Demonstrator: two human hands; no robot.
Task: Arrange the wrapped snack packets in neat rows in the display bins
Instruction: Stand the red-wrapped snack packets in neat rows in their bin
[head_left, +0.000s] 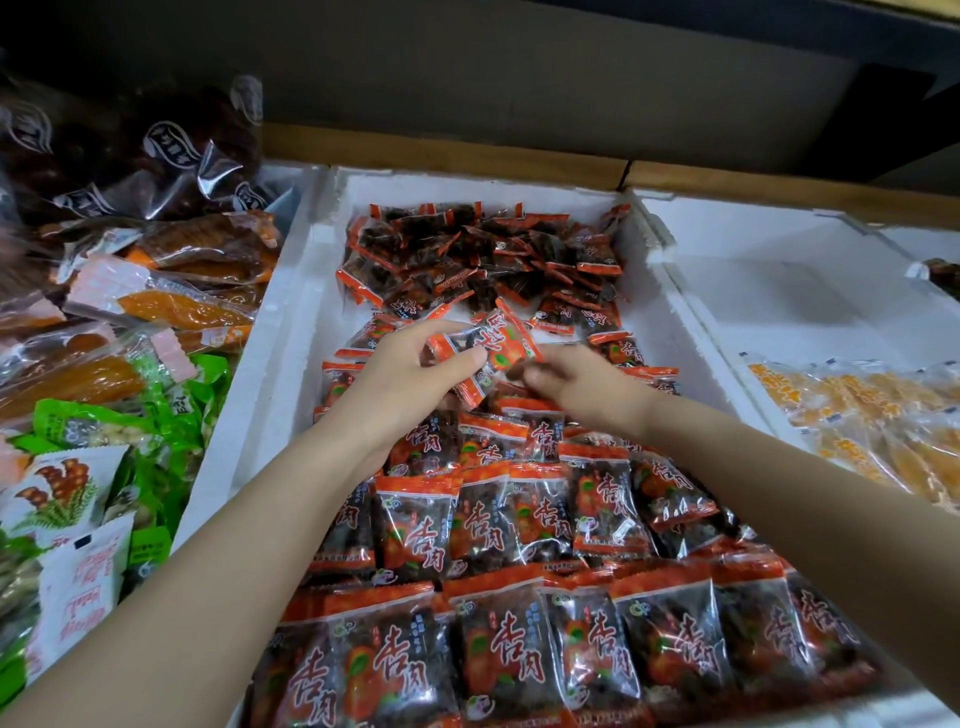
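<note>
A white foam bin (291, 332) holds many red-and-black wrapped snack packets. Those near me lie in overlapping rows (498, 530); those at the back form a loose heap (483, 249). My left hand (410, 384) grips a small bunch of the packets (493, 343) above the bin's middle, thumb on top. My right hand (582, 384) is just right of it, fingers curled and pinching the lower right edge of that same bunch. A patch of bare bin floor shows between the heap and my hands.
Another white foam bin (769, 291) on the right holds orange-yellow packets (872, 421) at its near side. On the left lie mixed snacks: orange dried-fruit packs (187, 306), green packets (130, 421), dark bags (130, 150). A wooden ledge (441, 150) runs behind the bins.
</note>
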